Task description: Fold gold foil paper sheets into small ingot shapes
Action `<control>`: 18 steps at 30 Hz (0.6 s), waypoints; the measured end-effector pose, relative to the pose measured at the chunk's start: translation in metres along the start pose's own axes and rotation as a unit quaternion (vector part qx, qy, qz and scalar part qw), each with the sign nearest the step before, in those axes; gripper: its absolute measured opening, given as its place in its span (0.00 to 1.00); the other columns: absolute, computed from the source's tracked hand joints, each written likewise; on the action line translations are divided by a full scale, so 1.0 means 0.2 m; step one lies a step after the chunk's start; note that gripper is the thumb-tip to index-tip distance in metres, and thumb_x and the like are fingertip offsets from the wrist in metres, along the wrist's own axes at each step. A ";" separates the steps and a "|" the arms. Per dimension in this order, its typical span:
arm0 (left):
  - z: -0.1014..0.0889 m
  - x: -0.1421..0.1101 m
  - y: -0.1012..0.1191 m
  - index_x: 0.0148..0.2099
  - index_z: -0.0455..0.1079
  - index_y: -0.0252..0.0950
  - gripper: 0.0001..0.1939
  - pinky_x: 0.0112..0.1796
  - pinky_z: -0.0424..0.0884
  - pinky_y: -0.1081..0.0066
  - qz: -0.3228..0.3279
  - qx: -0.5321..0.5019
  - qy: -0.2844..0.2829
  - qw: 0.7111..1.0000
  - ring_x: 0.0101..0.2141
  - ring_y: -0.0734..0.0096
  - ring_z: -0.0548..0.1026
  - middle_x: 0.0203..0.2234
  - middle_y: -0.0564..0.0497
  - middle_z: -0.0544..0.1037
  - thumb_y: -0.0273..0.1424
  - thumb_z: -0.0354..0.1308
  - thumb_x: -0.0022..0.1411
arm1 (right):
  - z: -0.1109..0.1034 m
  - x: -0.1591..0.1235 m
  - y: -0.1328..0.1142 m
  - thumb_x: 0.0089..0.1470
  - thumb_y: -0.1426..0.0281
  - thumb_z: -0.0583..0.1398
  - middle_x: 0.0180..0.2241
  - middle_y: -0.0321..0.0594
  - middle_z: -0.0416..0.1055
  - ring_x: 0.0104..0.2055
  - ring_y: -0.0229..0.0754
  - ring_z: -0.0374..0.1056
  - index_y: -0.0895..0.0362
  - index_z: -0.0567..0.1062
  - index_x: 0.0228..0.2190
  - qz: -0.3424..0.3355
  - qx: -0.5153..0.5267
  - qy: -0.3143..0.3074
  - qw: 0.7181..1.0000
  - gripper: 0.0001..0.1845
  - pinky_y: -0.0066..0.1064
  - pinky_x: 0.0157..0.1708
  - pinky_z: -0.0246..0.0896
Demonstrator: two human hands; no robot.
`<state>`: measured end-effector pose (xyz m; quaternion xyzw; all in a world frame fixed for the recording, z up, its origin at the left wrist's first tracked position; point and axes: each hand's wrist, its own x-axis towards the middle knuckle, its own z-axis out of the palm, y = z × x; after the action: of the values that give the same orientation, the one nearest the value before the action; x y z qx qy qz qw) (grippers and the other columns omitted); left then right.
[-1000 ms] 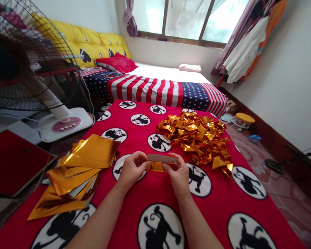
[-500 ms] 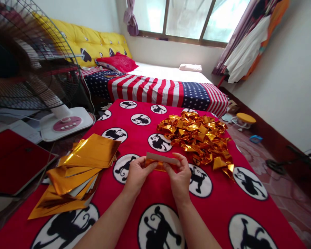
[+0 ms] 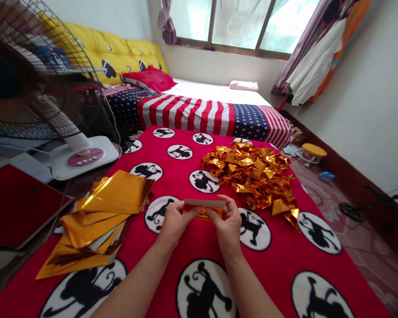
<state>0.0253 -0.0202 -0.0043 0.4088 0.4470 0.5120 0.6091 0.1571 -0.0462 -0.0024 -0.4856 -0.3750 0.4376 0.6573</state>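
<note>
My left hand (image 3: 174, 221) and my right hand (image 3: 228, 224) pinch the two ends of a folded strip of gold foil paper (image 3: 204, 206), its pale back side showing on top. They hold it just above a red blanket (image 3: 278, 260) printed with black monkeys in white circles. To the left of my hands lies a loose stack of flat gold foil sheets (image 3: 99, 216). Beyond my right hand sits a heap of folded gold foil pieces (image 3: 252, 174).
An electric fan (image 3: 36, 75) on a white base (image 3: 84, 160) stands at the left, beside a red flat board (image 3: 16, 205). A bed with a flag-pattern cover (image 3: 202, 115) lies behind. A yellow stool (image 3: 313, 152) and small items sit on the tiled floor at right.
Both hands have shifted slightly forward with the strip, and the fold has been pressed flatter. The piles have not moved.
</note>
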 end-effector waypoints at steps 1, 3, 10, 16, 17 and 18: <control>0.00 0.00 0.00 0.33 0.79 0.31 0.15 0.32 0.71 0.72 0.003 0.001 0.005 1.000 0.27 0.67 0.76 0.25 0.49 0.81 0.36 0.71 0.43 | 0.00 0.00 0.00 0.45 0.67 0.68 0.33 0.37 0.76 0.35 0.41 0.72 0.54 0.68 0.43 0.005 0.003 -0.006 1.000 0.24 0.31 0.37 0.68; -0.01 0.00 -0.01 0.33 0.80 0.31 0.15 0.31 0.70 0.73 0.004 0.001 0.012 1.000 0.26 0.69 0.75 0.25 0.49 0.81 0.35 0.72 0.42 | 0.00 0.01 0.00 0.44 0.66 0.68 0.34 0.37 0.76 0.35 0.41 0.72 0.54 0.70 0.41 0.013 0.010 -0.024 1.000 0.21 0.31 0.37 0.67; -0.02 0.02 -0.02 0.36 0.79 0.31 0.17 0.31 0.70 0.73 -0.006 -0.012 0.012 1.000 0.27 0.70 0.75 0.28 0.47 0.82 0.35 0.72 0.43 | -0.04 0.02 0.02 0.51 0.62 0.65 0.29 0.35 0.73 0.32 0.39 0.68 0.56 0.76 0.33 0.029 0.005 -0.058 0.998 0.11 0.31 0.36 0.65; -0.02 0.02 -0.03 0.35 0.80 0.31 0.17 0.30 0.69 0.75 -0.008 0.020 0.016 1.000 0.26 0.70 0.75 0.27 0.48 0.82 0.37 0.71 0.44 | -0.05 0.02 0.05 0.48 0.60 0.66 0.20 0.30 0.65 0.24 0.33 0.59 0.58 0.73 0.23 0.039 -0.025 -0.008 0.999 0.14 0.25 0.26 0.57; -0.02 0.02 -0.02 0.35 0.80 0.30 0.17 0.29 0.68 0.75 -0.010 0.026 0.017 0.999 0.26 0.70 0.75 0.26 0.48 0.82 0.38 0.70 0.46 | -0.05 0.02 0.05 0.48 0.60 0.66 0.20 0.30 0.64 0.23 0.33 0.57 0.58 0.72 0.22 0.038 -0.032 0.004 0.999 0.15 0.25 0.25 0.55; -0.02 0.02 -0.02 0.34 0.79 0.30 0.17 0.27 0.67 0.76 -0.016 0.030 0.016 0.999 0.26 0.70 0.75 0.26 0.47 0.82 0.39 0.69 0.47 | -0.05 0.02 0.05 0.47 0.60 0.67 0.19 0.30 0.63 0.22 0.32 0.56 0.58 0.71 0.21 0.039 -0.037 0.015 0.998 0.16 0.24 0.23 0.53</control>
<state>0.0226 -0.0166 -0.0099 0.4118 0.4781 0.4952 0.5972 0.1649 -0.0438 -0.0145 -0.5302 -0.3618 0.4416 0.6269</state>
